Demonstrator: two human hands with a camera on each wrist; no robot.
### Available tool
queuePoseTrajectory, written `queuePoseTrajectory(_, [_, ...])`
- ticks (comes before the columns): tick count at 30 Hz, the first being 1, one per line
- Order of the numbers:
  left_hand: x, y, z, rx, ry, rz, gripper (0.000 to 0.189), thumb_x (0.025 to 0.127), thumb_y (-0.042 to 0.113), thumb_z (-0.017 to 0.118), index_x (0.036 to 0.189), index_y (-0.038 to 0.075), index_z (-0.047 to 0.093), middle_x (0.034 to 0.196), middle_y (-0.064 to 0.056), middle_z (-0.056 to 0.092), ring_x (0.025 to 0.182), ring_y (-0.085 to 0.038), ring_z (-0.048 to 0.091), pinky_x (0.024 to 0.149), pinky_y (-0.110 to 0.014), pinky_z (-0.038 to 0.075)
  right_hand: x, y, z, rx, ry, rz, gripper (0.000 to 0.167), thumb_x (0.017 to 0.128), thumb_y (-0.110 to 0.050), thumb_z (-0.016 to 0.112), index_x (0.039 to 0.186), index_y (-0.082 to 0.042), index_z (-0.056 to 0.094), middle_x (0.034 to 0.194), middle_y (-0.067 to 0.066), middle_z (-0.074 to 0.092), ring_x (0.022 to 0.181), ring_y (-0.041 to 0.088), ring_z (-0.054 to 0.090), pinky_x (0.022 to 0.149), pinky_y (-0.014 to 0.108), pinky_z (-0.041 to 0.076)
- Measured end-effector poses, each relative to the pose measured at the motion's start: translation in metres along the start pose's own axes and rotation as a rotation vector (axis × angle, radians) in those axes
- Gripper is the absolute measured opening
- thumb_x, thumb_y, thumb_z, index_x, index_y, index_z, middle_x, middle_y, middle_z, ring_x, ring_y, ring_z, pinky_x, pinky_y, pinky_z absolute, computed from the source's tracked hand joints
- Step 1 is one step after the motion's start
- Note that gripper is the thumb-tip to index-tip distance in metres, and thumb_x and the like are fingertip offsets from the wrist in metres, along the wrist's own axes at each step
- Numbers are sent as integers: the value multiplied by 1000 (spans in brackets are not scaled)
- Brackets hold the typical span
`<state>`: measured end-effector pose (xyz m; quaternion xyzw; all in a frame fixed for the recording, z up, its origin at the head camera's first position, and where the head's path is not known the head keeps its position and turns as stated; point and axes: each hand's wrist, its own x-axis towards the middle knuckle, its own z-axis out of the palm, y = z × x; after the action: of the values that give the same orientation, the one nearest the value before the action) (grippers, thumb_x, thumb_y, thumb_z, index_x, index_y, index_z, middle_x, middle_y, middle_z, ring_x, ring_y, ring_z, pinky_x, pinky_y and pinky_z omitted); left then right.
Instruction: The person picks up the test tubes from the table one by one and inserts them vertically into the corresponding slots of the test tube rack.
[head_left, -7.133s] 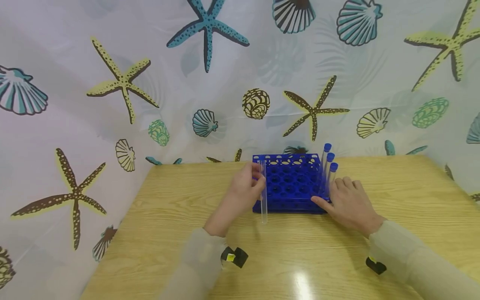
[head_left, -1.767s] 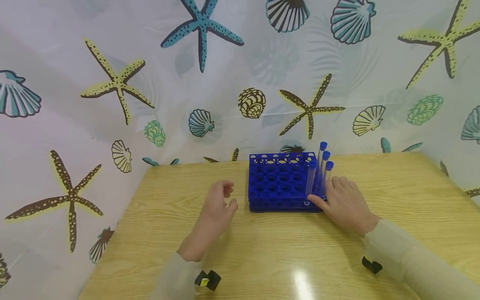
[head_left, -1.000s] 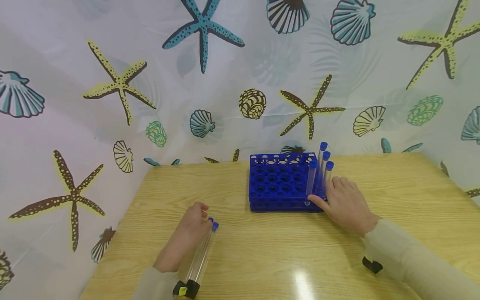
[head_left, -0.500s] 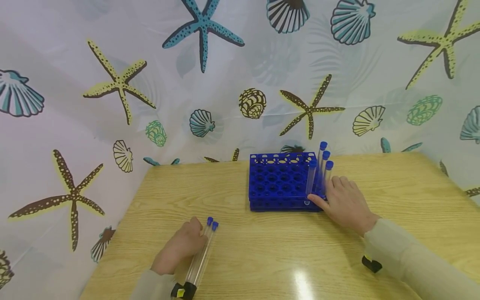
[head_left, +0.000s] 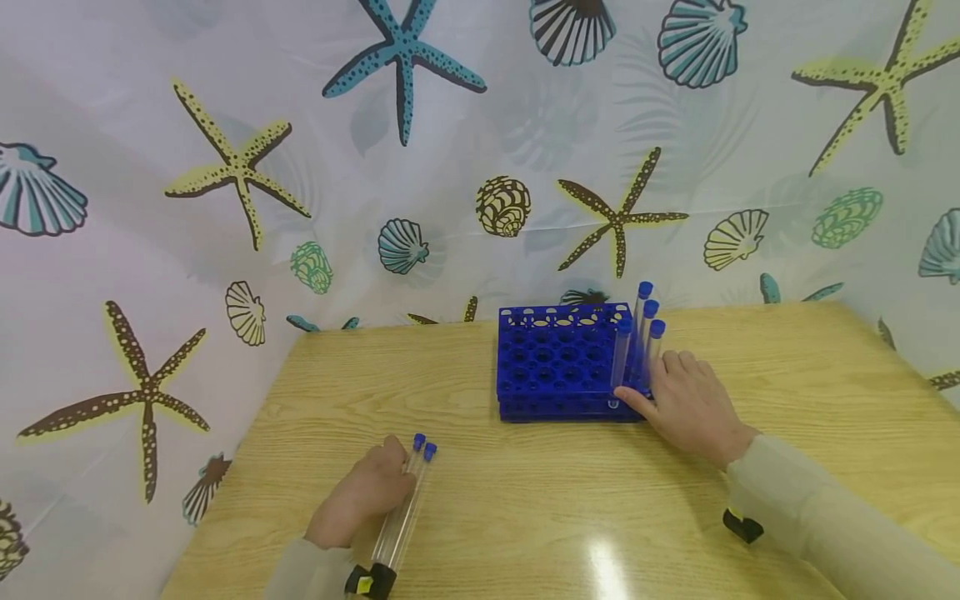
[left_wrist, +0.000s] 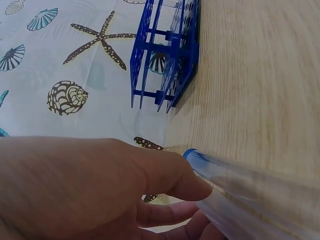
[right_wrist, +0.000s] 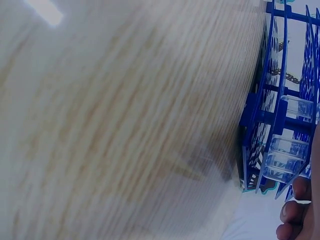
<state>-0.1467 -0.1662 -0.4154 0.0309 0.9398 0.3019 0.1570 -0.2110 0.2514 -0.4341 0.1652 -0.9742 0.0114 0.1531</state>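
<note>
My left hand (head_left: 367, 487) is at two clear test tubes lying side by side on the table at front left. Its thumb and fingers pinch the left test tube (head_left: 393, 521) below its blue cap; the right test tube (head_left: 412, 504) lies against it. In the left wrist view, one blue cap (left_wrist: 189, 153) shows beyond the thumb, and the other is hidden. A blue test tube rack (head_left: 558, 358) stands farther back. My right hand (head_left: 690, 408) grips its right front corner, thumb along the front edge. Several capped test tubes (head_left: 621, 358) stand upright in its right end.
The wooden table (head_left: 510, 508) runs back to a hanging cloth (head_left: 450, 167) printed with starfish and shells. Many of the rack's holes, left of the standing tubes, hold nothing. A black wrist strap piece (head_left: 371, 581) overlaps the lower ends of the lying tubes.
Earlier my left hand held a tube at the rack's left end. Another tube then stood in the rack's right end. The left hand moved down-left to the lying tubes; the right hand stayed.
</note>
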Motion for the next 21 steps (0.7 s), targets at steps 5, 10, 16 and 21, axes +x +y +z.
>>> queuePoseTrajectory(5, [-1, 3, -1, -5, -11, -19, 17, 92, 3, 54, 105, -5, 45, 86, -13, 46, 71, -23, 48, 56, -32, 42, 0, 0, 0, 16, 8, 3, 62, 96, -63, 48, 91, -1, 50, 71, 5, 39, 64, 21, 32, 60, 31, 22])
queuePoseTrajectory(10, [1, 4, -1, 20, -15, -20, 15, 92, 2, 52, 103, -5, 44, 86, -13, 46, 72, -24, 48, 58, -34, 44, 1, 1, 1, 16, -3, 4, 62, 96, -63, 47, 90, -2, 50, 72, 5, 39, 65, 21, 32, 60, 31, 22])
queuePoseTrajectory(16, [3, 5, -1, 24, -15, -19, 19, 92, 2, 50, 106, -8, 44, 87, -15, 46, 72, -25, 49, 59, -38, 47, 0, 2, 2, 10, -8, 1, 61, 96, -63, 47, 88, -3, 49, 71, 4, 38, 64, 21, 32, 60, 31, 22])
queuePoseTrajectory(21, [5, 5, -2, 67, -6, -17, 29, 94, 4, 49, 117, -12, 41, 98, -21, 47, 76, -28, 47, 63, -40, 47, 0, 2, 1, 9, -6, -2, 61, 96, -63, 48, 88, -2, 49, 71, 4, 38, 64, 21, 31, 61, 31, 22])
